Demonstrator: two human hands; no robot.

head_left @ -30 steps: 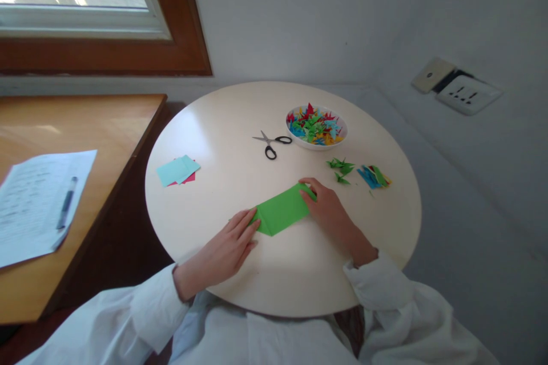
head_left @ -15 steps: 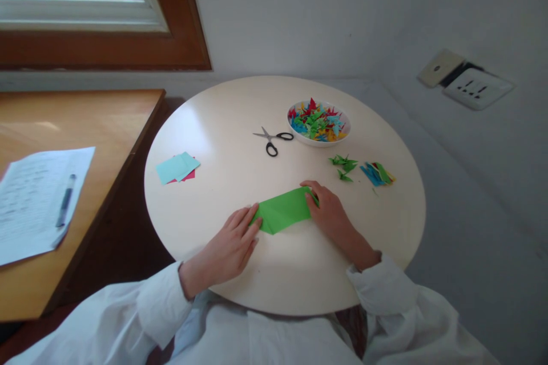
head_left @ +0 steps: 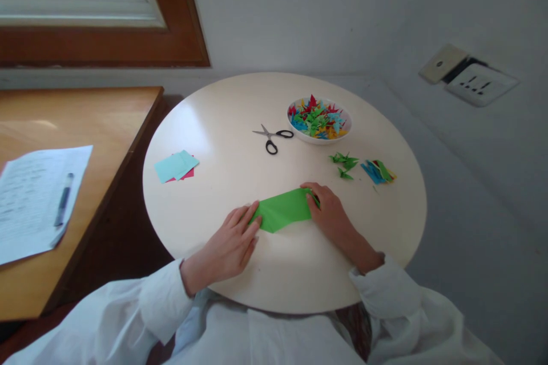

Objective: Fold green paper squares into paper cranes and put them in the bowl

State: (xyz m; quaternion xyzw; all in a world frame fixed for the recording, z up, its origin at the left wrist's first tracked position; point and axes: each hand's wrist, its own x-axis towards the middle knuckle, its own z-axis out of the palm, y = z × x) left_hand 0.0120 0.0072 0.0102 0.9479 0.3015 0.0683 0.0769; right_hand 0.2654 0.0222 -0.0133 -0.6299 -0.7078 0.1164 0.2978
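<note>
A folded green paper [head_left: 283, 209] lies near the front of the round cream table [head_left: 222, 125]. My left hand [head_left: 229, 245] rests flat on the table, its stretched fingertips pressing the paper's left corner. My right hand [head_left: 331, 214] lies on the paper's right end, fingers curled over its upper right edge. Both hands touch the paper and neither lifts it.
Black scissors [head_left: 273, 138] and a white bowl of small coloured folded papers [head_left: 319, 119] sit further back. Green folded bits [head_left: 343, 163], a coloured strip pile [head_left: 377, 171], and blue and red sheets [head_left: 176, 166] lie around. Papers with a pen [head_left: 63, 201] rest on the wooden desk [head_left: 77, 114] at left.
The green paper looks a little flatter and narrower under both hands. The camera view has shifted slightly; the hands stay at the paper's two ends.
</note>
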